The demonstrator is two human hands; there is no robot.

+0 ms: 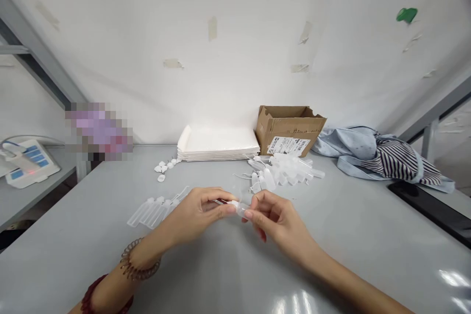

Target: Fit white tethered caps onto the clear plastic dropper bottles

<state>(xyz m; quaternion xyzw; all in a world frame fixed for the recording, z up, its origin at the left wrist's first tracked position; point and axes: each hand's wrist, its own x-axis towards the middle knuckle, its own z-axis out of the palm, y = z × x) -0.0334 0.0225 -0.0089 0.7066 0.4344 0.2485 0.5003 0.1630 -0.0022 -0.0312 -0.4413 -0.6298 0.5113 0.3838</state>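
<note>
Grey desk (353, 255) against a white wall (235, 14), tape scraps stuck on it. Small plastic tube (241, 209) is mid-desk, raised between both hands. Left hand (206, 208) pinches its white end, thumb against fingers; right hand (274, 213) pinches the clear end with thumb and fingertips, other fingers curled. Near left, partly behind the left wrist: row of clear tubes (149, 213). Farther off on the left: loose white caps (161, 167). Far middle: stack of white envelopes (221, 144), open cardboard box (305, 135) just right of it, heap of clear pieces (285, 169) in front. Far right: light-blue cloth (344, 141), striped part showing; black flat object (434, 211) nearer, at the right edge.
</note>
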